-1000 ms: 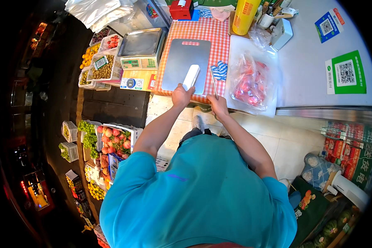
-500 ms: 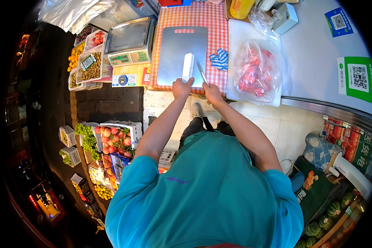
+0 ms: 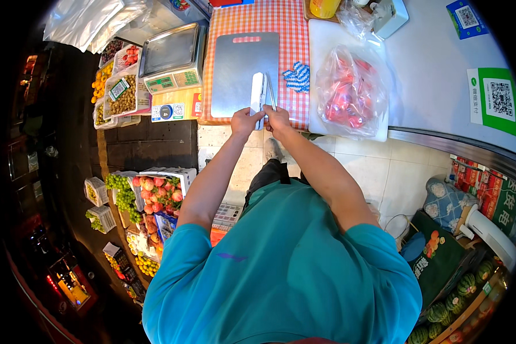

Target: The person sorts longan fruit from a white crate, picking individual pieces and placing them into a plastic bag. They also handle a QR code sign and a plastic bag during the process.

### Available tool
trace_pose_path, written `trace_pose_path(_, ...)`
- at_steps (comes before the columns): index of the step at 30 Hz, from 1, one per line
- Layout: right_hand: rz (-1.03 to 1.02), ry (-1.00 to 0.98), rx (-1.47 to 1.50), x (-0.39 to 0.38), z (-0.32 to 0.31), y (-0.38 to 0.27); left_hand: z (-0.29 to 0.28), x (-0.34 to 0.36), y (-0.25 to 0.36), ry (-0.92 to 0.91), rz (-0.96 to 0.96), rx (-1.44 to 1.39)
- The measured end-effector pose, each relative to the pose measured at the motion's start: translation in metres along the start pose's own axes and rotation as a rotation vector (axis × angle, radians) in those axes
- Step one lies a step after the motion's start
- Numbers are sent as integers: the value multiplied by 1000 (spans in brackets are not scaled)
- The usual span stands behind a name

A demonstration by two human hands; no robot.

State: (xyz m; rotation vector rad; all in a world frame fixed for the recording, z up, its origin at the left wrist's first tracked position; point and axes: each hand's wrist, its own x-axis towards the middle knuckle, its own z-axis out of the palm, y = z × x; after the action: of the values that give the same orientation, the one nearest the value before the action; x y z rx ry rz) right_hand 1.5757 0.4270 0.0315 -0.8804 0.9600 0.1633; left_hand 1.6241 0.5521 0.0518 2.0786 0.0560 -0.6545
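My left hand [image 3: 243, 120] is closed on a long, narrow white plastic object [image 3: 257, 86] standing out over the near part of a grey cutting board [image 3: 232, 60]. My right hand [image 3: 277, 119] grips a knife [image 3: 271, 94], its thin silver blade pointing away from me along the right side of the white object; the two hands are close together at the board's near edge. The board lies on a red checked tablecloth [image 3: 292, 26]. A blue-and-white striped cloth [image 3: 297, 74] lies to its right, beside a clear bag of red fruit [image 3: 350, 92] on a white board.
A scale [image 3: 169, 54] with a steel tray stands at left, near crates of fruit [image 3: 123, 97]. More fruit boxes [image 3: 160, 195] sit lower left. A white counter [image 3: 430, 69] extends right, with a blue box of utensils at the back. Watermelons [image 3: 453, 304] lie lower right.
My right hand has moved left toward my left hand, bringing the knife from beside the striped cloth to right against the white object. The whole view has shifted slightly.
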Motion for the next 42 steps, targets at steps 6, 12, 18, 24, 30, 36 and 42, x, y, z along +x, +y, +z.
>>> trace_pose_path(6,-367,222,-615,46,-14,14,-7,10,-5,-143,-201,-396)
trace_pose_path(12,-460,299,-870,1,-6,-22,-15,0,-4,-217,-330,-638)
trace_pose_path(18,-416,253,-995,-18,6,-18,-16,-4,2,-238,-311,-655)
trace_pose_path(24,-412,220,-1075,-24,17,-22,-12,0,-4,-215,-281,-602)
trace_pose_path(30,-492,181,-1167,-19,14,-17,-8,12,-14,-229,-268,-514)
trace_pose_path(36,-535,205,-1167,-25,-3,-34,-14,0,5,-169,-250,-462)
trace_pose_path(42,-924,-57,-1854,-60,-38,-158,-21,13,-13,-238,-215,-471)
